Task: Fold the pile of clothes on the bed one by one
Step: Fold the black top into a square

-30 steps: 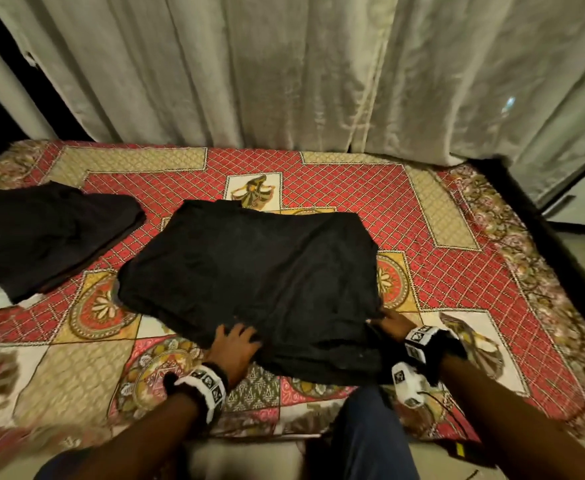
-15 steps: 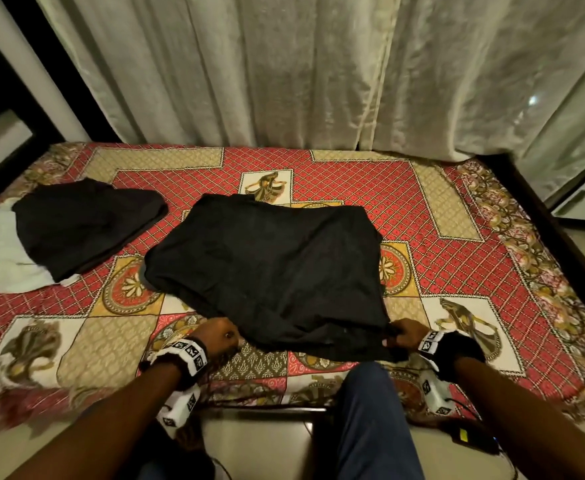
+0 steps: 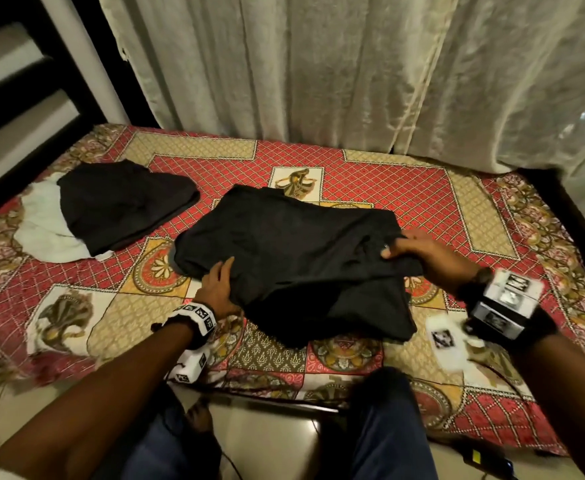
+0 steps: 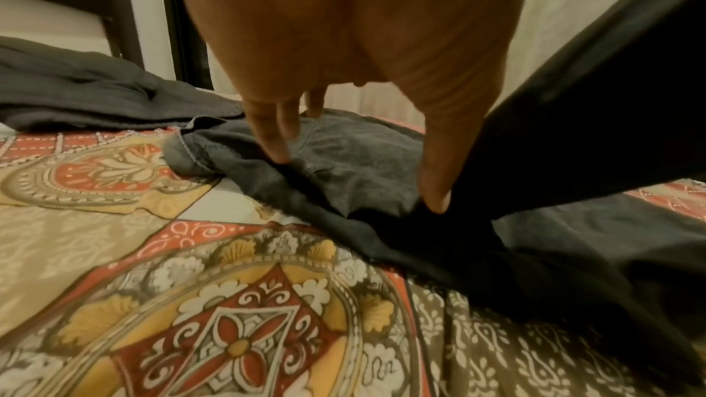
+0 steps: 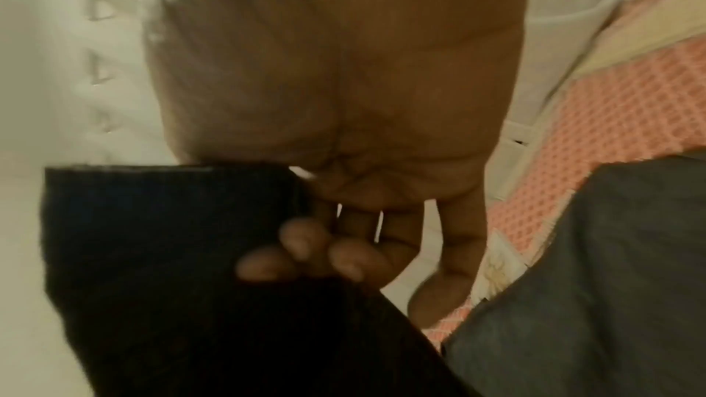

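A black garment (image 3: 301, 258) lies spread on the patterned bedspread (image 3: 422, 188) in the middle of the bed. My left hand (image 3: 216, 285) rests on its near-left edge. In the left wrist view its straight fingers (image 4: 277, 144) and thumb press the grey-black cloth (image 4: 363, 168) down. My right hand (image 3: 412, 249) grips the garment's right side and holds a fold of it lifted over the lower layer. The right wrist view, blurred, shows curled fingers (image 5: 305, 252) around dark fabric (image 5: 171, 252).
At the back left lies another black garment (image 3: 121, 202) on a white cloth (image 3: 45, 233). Pale curtains (image 3: 353, 81) hang behind the bed. A dark bed frame (image 3: 578, 216) runs along the right. My knees in blue jeans (image 3: 388, 427) touch the near edge.
Both hands were at the garment's near edge. The right hand has lifted its corner and carried it up and inward; the left hand has slid forward onto the left side.
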